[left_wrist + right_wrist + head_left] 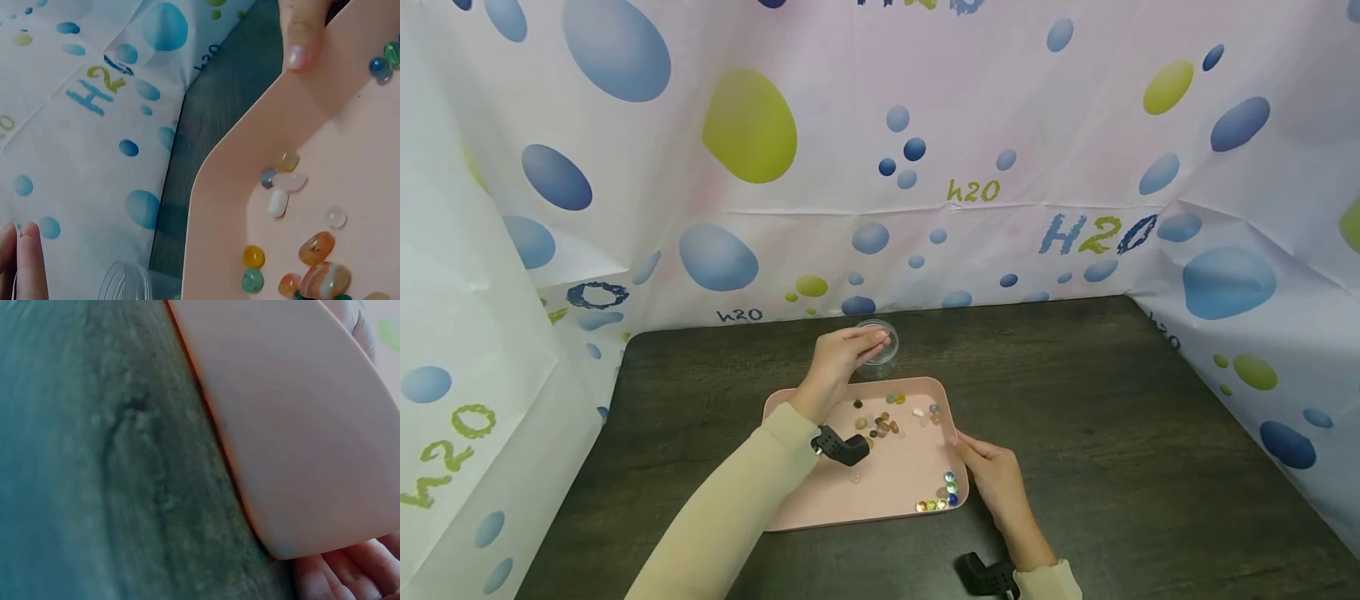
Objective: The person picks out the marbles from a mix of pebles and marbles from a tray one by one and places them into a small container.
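My left hand (842, 358) is over the mouth of a clear round jar (882, 365) behind the tray. Its fingertips pinch a small, glassy-looking bead, mostly hidden between them; in the left wrist view the fingers (30, 265) are held close together. A pink tray (827, 504) carries loose polished stones (317, 248) and glass marbles (952, 488). The right hand (996, 479) grips the tray's right side, thumb on the rim, and its other fingers (356, 575) show beneath the tray in the right wrist view.
The dark wood-look table (1120, 450) extends to both sides of the tray. A white curtain with blue and green spots (820, 167) borders the table at the back and sides. Several marbles line the tray's near right corner.
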Demonstrator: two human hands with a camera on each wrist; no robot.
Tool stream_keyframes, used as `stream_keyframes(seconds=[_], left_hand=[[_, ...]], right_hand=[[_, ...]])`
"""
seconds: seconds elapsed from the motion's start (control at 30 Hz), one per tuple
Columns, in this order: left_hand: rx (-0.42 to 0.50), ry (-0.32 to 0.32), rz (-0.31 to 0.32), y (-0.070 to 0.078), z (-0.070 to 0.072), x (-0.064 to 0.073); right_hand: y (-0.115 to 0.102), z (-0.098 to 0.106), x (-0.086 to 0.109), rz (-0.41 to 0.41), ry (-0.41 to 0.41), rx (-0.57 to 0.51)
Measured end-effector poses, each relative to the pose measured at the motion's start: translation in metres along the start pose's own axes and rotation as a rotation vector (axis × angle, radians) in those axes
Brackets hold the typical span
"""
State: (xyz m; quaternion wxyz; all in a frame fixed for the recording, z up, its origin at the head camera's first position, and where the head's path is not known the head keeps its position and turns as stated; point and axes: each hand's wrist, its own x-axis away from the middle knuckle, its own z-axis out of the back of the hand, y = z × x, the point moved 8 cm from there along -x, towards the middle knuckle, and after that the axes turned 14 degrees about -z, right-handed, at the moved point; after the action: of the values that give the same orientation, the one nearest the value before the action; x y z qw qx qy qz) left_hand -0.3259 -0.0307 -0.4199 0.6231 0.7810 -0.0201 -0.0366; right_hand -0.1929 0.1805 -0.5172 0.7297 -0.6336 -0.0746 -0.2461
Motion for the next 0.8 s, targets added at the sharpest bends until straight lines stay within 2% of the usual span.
stream_keyframes(seconds=[0.17,0.3,0.57,0.8], left_hand=[[0.015,0.048,-0.022,0.002,0.003,-0.011],[-0.011,0.077,-0.057,0.004,0.007,-0.019],[-0.093,0.071,-0.123,0.012,0.011,-0.029],[-0.156,0.084,-0.141,0.007,0.015,-0.035]], right_hand=[[-0.001,0.003,0.000,0.019,0.050,0.042],[0.000,0.003,-0.001,0.011,0.039,0.032],[0.002,0.001,-0.001,0.014,0.012,0.001],[0.001,0.001,-0.001,0.014,0.001,-0.011]])
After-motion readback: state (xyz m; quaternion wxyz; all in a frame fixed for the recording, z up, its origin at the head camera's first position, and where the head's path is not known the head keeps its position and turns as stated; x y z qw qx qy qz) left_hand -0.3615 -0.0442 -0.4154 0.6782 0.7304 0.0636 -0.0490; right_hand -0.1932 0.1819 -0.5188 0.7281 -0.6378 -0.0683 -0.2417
